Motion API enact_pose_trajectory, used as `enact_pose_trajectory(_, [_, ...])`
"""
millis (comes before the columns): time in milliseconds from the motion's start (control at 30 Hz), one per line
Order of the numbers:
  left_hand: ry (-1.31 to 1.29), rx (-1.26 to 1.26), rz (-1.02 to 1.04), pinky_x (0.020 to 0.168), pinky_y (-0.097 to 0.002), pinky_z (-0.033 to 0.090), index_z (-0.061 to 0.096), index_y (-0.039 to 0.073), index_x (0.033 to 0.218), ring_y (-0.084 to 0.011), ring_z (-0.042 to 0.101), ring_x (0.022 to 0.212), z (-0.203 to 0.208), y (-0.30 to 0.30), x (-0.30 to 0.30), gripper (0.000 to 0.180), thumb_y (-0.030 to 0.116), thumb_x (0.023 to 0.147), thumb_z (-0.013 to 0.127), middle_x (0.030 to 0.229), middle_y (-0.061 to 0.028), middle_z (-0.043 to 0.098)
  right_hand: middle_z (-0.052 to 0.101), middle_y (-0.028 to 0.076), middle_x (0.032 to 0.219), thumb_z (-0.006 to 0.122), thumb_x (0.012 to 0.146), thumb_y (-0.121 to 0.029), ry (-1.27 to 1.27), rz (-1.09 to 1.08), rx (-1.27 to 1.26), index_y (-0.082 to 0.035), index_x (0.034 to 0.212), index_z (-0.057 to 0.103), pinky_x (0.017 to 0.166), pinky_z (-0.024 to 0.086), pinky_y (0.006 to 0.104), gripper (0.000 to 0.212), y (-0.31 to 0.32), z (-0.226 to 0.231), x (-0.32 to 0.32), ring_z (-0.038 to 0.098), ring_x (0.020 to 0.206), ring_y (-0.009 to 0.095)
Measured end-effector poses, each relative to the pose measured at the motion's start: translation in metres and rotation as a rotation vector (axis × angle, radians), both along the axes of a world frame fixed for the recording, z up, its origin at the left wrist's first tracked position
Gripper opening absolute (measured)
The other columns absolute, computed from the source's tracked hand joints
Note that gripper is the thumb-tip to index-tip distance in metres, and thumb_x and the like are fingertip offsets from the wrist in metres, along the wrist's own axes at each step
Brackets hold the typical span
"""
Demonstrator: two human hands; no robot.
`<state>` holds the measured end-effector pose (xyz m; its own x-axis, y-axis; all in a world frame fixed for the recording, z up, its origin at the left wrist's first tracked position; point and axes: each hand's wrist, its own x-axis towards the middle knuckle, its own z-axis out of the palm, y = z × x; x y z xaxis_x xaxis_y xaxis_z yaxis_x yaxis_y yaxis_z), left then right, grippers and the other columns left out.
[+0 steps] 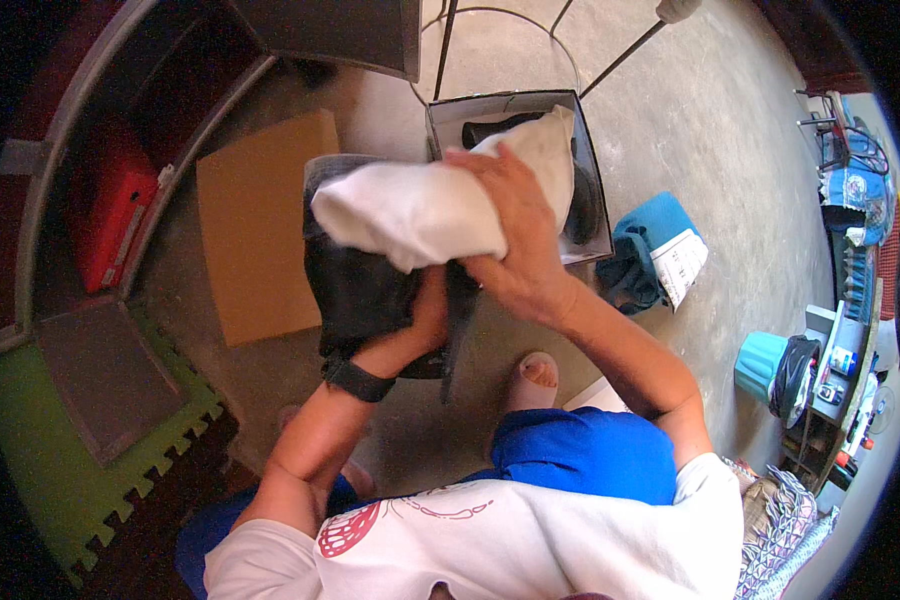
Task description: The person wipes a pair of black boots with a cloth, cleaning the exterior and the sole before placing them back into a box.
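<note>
My right hand [520, 225] is closed on a white cloth [410, 212], bunched over the top of a dark, soft-looking black item [355, 290] whose kind I cannot make out. My left hand [432, 305] reaches up against the black item, under the cloth; its fingers are hidden. A black band circles the left wrist. Just beyond the hands stands an open box [595, 175] with black shoes [582, 205] partly visible inside. White material [545, 150] lies over them; whether it is part of the same cloth I cannot tell.
A flat brown cardboard piece [255, 230] lies to the left, near a cabinet with a red box [120, 215]. Right of the open box is a blue bag [655, 235] with a white label. A turquoise bin [760, 360] stands farther right. Thin metal legs [625, 58] rise behind.
</note>
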<state>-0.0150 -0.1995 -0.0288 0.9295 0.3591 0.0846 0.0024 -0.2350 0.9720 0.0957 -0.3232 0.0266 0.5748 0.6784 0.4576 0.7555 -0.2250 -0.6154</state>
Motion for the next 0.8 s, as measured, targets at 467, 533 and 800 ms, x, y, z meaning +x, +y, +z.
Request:
enact_pose_trajectory(467, [-0.021,0.144,-0.002,0.088,-0.0333,0.041,0.047,0.002,0.117,-0.0249,0.054,0.100,0.023,0.041,-0.001,0.030,0.017,0.091,0.043,0.109,-0.0165,0.054,0.062,0.013,0.101,0.060,0.083,-0.032,1.040,-0.535,0.641,0.003,0.113,0.055,0.082,0.047,0.0326,0.047,-0.052,-0.050,0.082,0.060,0.090,0.022])
enact_pose_trajectory(533, [-0.019,0.195,0.019,0.089,-0.0330,0.041,0.046,0.002,0.119,-0.0247,0.053,0.101,0.025,0.043,0.000,0.031,0.017,0.091,0.043,0.111,-0.0166,0.053,0.059,0.012,0.109,0.060,0.084,-0.035,1.041,-0.412,0.920,0.002,0.119,0.051,0.082,0.047,0.0339,0.051,-0.030,-0.023,0.078,0.058,0.096,0.022])
enact_pose_trajectory(800, [0.017,0.388,-0.064,0.093,-0.0322,0.039,0.043,0.001,0.123,-0.0242,0.052,0.107,0.010,0.019,0.009,0.035,0.017,0.092,0.041,0.117,-0.0170,0.051,0.047,0.018,0.131,0.063,0.075,-0.023,0.020,0.004,0.376,-0.002,0.114,0.053,0.104,0.030,0.0435,0.046,0.047,0.006,0.052,0.042,0.122,0.036])
